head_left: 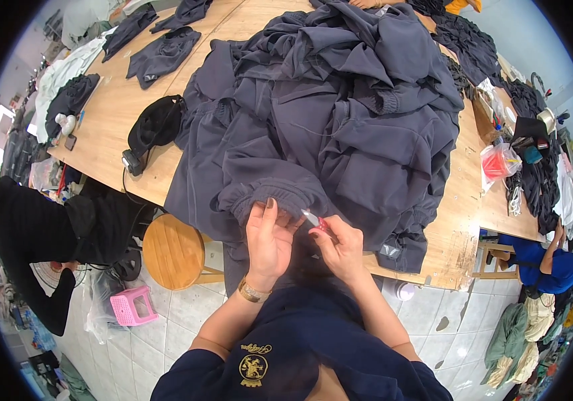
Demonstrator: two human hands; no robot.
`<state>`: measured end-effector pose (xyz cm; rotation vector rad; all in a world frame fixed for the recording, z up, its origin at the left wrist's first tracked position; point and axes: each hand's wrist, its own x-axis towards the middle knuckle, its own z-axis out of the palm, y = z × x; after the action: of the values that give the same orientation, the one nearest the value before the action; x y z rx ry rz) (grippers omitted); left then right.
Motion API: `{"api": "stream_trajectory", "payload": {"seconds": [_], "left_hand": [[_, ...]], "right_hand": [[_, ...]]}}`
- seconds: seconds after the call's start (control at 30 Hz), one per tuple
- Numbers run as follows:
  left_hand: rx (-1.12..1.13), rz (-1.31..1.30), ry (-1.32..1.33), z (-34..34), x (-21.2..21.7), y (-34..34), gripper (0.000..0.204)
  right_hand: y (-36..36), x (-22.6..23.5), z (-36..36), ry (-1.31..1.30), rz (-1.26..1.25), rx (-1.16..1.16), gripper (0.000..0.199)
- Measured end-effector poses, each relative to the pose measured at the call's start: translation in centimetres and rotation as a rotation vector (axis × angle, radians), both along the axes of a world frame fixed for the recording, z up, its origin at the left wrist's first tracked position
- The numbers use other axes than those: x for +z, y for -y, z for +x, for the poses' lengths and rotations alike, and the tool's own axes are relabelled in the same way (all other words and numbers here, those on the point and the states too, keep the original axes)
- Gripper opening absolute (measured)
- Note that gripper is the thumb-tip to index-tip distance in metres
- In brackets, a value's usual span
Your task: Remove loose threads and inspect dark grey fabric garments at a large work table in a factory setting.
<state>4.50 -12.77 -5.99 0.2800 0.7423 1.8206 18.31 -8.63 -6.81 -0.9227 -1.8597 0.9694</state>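
My left hand (267, 242) grips the gathered elastic edge (285, 191) of a dark grey garment at the near side of the table. Between the fingers and thumb of my right hand (341, 251) is a small cutting tool (311, 218) with a red handle and a pale pointed blade, probably thread snips. Its tip points toward the gathered edge, close to my left fingertips; whether it touches the cloth I cannot tell. Beyond both hands a large heap of dark grey garments (306, 100) spreads over the table.
The wooden table (448, 257) ends just past my hands. A black cap-like item (156, 123) lies left of the heap. A round wooden stool (173, 251) and a pink plastic stool (134, 306) stand at left. People in black (29, 227) and blue (552, 264) are at the sides.
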Motion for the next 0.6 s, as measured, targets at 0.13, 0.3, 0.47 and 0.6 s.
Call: {"api": "stream_trajectory", "payload": {"seconds": [0.13,0.3,0.47,0.6], "left_hand": [[0.023,0.012,-0.008,0.19,-0.32,0.00,0.015],[0.032,0.013,-0.029,0.42,-0.37,0.05,0.015],[0.045,0.019,-0.059,0.51,-0.20,0.03,0.016],[0.045,0.031,-0.040,0.55,-0.22,0.15,0.017]], "right_hand": [[-0.26,0.44,-0.31,0.066,0.109,-0.023,0.025],[-0.36,0.72,-0.40,0.101,0.184,-0.035,0.027],[-0.36,0.33,-0.29,0.094,0.205,-0.043,0.027],[-0.34,0.23,-0.22,0.086,0.196,-0.072,0.026]]}}
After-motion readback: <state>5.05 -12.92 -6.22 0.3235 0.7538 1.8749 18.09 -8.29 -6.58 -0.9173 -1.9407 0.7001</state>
